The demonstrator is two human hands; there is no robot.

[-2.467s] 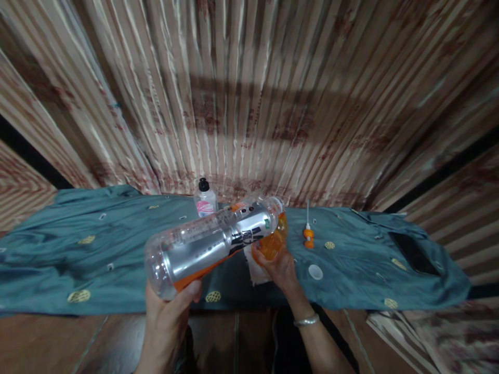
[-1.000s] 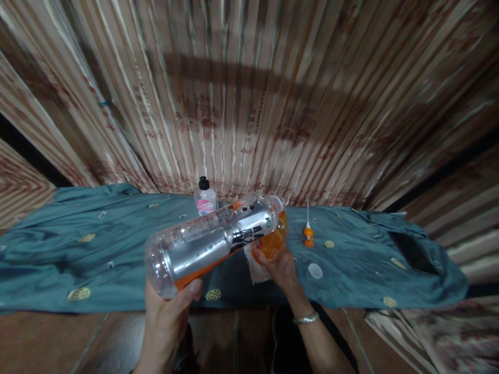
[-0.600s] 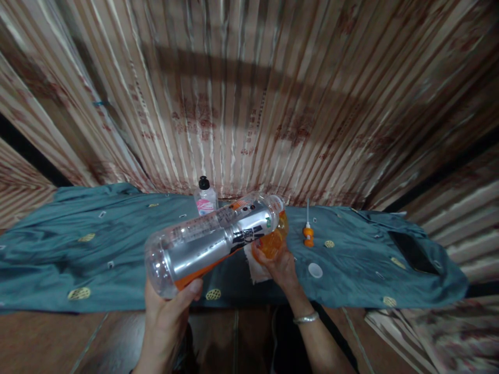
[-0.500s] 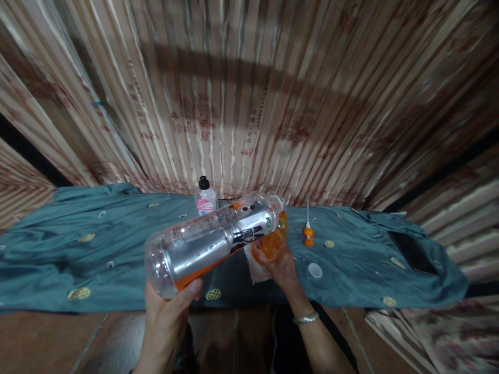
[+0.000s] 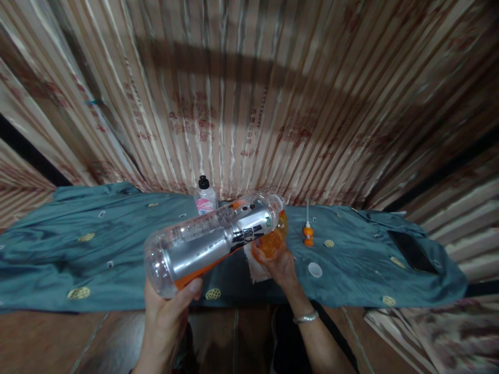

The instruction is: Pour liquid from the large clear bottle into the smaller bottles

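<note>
One clear bottle (image 5: 210,249) with a silver label slants across the centre of my view, over the green cloth (image 5: 117,249), its neck pointing away to the right. I see the left hand (image 5: 167,311) clasped round its base end. The right hand (image 5: 281,267) grasps an orange bottle (image 5: 272,243), partly hidden behind that neck; from where I sit, I can't tell whether the two bottles touch. A tissue (image 5: 256,270) lies on the cloth below the orange bottle. Beyond the clear bottle I make out a black-capped bottle (image 5: 206,201), upright. Right of the hands lie a pump (image 5: 308,235), a white disc (image 5: 315,269) and a phone (image 5: 413,252).
</note>
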